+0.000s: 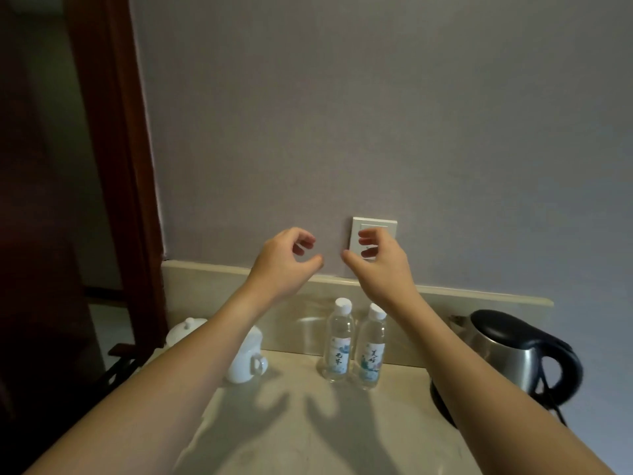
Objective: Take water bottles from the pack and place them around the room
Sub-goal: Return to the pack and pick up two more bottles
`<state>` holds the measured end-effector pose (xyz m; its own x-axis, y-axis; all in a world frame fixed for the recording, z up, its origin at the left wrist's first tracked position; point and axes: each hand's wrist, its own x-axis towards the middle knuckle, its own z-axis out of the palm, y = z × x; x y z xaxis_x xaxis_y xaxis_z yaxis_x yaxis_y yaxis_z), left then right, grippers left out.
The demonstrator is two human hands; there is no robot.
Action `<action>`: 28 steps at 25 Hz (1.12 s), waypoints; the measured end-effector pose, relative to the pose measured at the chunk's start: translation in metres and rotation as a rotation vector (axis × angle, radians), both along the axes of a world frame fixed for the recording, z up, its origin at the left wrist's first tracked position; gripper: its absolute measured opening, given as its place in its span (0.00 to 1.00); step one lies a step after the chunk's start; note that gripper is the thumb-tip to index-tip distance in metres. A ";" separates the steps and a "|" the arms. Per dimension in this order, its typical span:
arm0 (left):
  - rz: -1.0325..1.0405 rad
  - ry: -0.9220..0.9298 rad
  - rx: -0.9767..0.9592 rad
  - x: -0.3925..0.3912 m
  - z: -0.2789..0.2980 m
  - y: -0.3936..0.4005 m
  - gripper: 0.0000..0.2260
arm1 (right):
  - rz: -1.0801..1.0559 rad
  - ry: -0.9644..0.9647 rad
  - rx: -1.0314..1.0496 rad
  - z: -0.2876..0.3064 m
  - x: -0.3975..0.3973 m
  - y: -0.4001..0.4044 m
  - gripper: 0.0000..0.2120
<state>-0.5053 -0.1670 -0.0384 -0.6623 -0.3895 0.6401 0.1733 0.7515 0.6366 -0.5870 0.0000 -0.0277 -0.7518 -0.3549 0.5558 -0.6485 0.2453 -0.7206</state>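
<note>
The left hand (284, 258) and the right hand (380, 258) hover empty, fingers loosely apart, above two clear plastic water bottles with white caps (352, 344), upright side by side on the pale stone desk (308, 423). This placement seems finished; next, fetching another bottle.

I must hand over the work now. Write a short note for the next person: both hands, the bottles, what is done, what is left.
Left hand and right hand: both empty, raised above the counter.
Two clear plastic water bottles with white caps: upright, side by side on the beige stone counter, between the white lidded cups and the steel kettle.
Done: this spot has two bottles.
Left: other spots; pack not visible.
</note>
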 end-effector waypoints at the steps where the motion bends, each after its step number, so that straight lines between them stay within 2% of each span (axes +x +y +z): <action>1: 0.017 0.007 0.006 0.008 0.000 -0.003 0.12 | 0.030 0.002 -0.002 -0.003 0.005 -0.008 0.22; 5: 0.120 0.008 0.032 0.058 -0.005 -0.015 0.18 | 0.190 0.016 0.032 -0.004 0.034 -0.050 0.22; 10: 0.457 -0.054 0.061 0.182 -0.017 -0.047 0.19 | 0.535 -0.016 -0.005 -0.008 0.116 -0.130 0.18; 15: 0.837 -0.069 0.126 0.357 -0.041 -0.048 0.18 | 0.903 -0.046 -0.002 -0.030 0.252 -0.194 0.21; 18: 1.030 -0.006 0.191 0.456 -0.046 -0.039 0.13 | 1.111 -0.048 0.037 -0.036 0.351 -0.220 0.21; 24: 1.275 0.111 0.200 0.613 -0.049 -0.039 0.10 | 1.411 0.014 0.037 -0.036 0.536 -0.258 0.21; 28: 1.373 0.149 0.216 0.698 -0.050 -0.063 0.11 | 1.483 -0.006 0.084 -0.042 0.621 -0.297 0.22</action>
